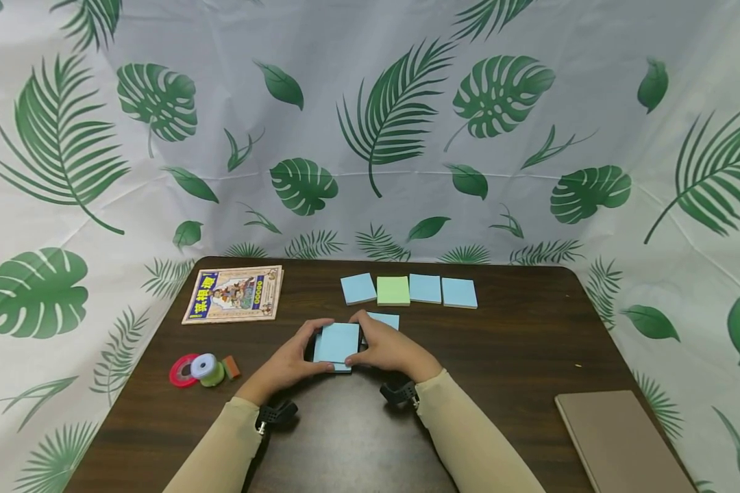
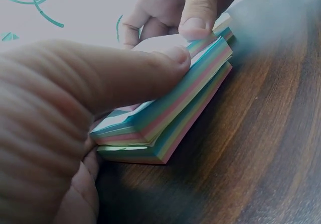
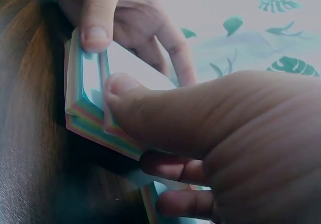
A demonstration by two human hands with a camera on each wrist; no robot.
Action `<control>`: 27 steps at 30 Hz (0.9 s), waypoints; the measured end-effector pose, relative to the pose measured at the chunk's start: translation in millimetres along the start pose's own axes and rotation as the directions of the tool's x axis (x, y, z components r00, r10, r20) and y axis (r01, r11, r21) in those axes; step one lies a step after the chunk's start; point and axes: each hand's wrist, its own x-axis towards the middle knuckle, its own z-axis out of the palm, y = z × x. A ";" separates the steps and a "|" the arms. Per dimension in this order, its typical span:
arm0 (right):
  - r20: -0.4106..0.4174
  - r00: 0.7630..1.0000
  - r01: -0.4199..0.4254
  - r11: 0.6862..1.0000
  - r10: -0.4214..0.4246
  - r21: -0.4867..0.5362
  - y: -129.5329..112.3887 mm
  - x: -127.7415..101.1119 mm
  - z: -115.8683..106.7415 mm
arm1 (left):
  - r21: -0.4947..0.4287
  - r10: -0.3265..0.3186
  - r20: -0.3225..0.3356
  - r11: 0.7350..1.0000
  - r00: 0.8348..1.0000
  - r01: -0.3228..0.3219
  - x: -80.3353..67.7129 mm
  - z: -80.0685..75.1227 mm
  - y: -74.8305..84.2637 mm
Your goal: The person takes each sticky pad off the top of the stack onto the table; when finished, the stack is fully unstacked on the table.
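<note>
A thick pad of sticky notes (image 1: 338, 344) with blue top sheet and pastel layered edges (image 2: 165, 118) lies on the dark wooden table (image 1: 499, 356) near its middle. My left hand (image 1: 292, 363) grips its left side, thumb (image 2: 125, 78) on top. My right hand (image 1: 385, 349) grips the right side, thumb (image 3: 150, 108) pressing the upper layers (image 3: 88, 111). The upper part of the pad is shifted apart from the lower part. Another blue pad (image 1: 387, 320) peeks out behind my right hand.
A row of pads lies further back: blue (image 1: 358, 288), green (image 1: 392, 290), blue (image 1: 425, 288), blue (image 1: 459, 293). A picture book (image 1: 234, 294) sits back left, tape rolls (image 1: 200, 370) at left, a brown notebook (image 1: 619, 441) front right.
</note>
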 end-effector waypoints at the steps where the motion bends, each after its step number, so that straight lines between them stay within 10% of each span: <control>1: -0.009 1.000 0.000 1.000 0.000 0.012 -0.1 0.0 0.1 | -0.005 0.000 0.000 1.000 1.000 0.000 -0.1 -0.2 0.2; 16: -0.320 0.947 0.027 0.980 0.039 0.200 -7.0 1.6 -7.6 | -0.019 0.059 -0.006 0.998 0.998 -0.059 1.0 1.2 -0.3; 27: -0.544 0.823 -0.060 0.978 0.162 0.200 9.5 -8.9 -39.3 | 0.037 0.069 0.065 0.997 0.996 -0.071 -1.2 0.4 1.7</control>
